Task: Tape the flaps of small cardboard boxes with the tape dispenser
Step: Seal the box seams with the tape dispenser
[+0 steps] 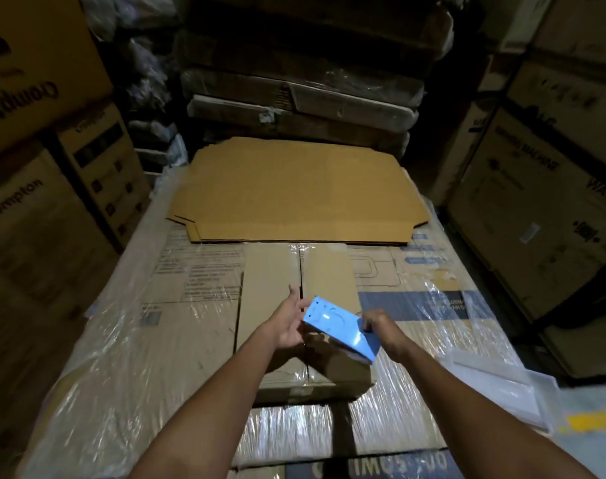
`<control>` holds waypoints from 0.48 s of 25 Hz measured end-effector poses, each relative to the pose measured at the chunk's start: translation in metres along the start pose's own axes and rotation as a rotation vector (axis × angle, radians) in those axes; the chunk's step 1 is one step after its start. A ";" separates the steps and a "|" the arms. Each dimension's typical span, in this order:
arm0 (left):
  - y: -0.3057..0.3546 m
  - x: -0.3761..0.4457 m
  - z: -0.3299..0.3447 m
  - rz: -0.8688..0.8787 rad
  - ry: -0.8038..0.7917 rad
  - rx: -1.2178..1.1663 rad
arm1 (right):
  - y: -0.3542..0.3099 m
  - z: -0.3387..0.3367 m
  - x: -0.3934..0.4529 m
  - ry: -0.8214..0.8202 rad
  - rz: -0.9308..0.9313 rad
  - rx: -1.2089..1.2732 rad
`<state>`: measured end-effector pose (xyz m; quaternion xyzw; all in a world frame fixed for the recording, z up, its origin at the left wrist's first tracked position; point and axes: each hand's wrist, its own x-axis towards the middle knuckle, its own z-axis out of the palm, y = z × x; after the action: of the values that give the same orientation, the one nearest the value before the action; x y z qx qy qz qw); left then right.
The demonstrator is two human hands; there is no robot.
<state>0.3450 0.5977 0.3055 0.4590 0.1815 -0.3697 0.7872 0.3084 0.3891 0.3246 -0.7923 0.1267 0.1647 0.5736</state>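
At centre frame, the right hand [376,328] grips a blue tape dispenser [341,328] over a box [270,281] (seam untaped), left hand [287,323] fingers loosely spread beside it; drawing tape along the seam likely follows.

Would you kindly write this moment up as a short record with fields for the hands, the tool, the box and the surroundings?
Right hand: grips the blue tape dispenser at its near end
Left hand: fingers at the dispenser's far end
Box: small, cardboard, flaps closed, seam under the dispenser
Support: plastic-wrapped cartons
Behind: flat cardboard sheet
Tape on the seam: cannot tell
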 end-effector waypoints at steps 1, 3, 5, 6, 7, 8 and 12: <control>-0.001 -0.005 -0.008 -0.045 -0.033 -0.032 | -0.005 0.009 -0.006 -0.041 -0.018 0.003; -0.007 -0.013 -0.023 -0.098 -0.037 -0.067 | -0.009 0.026 -0.016 -0.114 -0.058 0.008; -0.015 -0.023 -0.036 -0.105 -0.022 -0.069 | -0.007 0.039 -0.023 -0.158 -0.109 0.020; -0.019 -0.027 -0.043 -0.097 -0.022 -0.071 | -0.005 0.045 -0.025 -0.172 -0.125 0.018; -0.023 -0.032 -0.049 -0.085 -0.024 -0.077 | -0.003 0.051 -0.026 -0.177 -0.143 0.010; -0.028 -0.037 -0.054 -0.072 -0.023 -0.090 | -0.003 0.057 -0.029 -0.170 -0.139 -0.010; -0.044 -0.050 -0.072 -0.007 -0.004 -0.123 | -0.003 0.073 -0.035 -0.135 -0.034 -0.145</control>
<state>0.2835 0.6671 0.2738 0.4081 0.2038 -0.3616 0.8131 0.2693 0.4603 0.3205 -0.8209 0.0621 0.2165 0.5247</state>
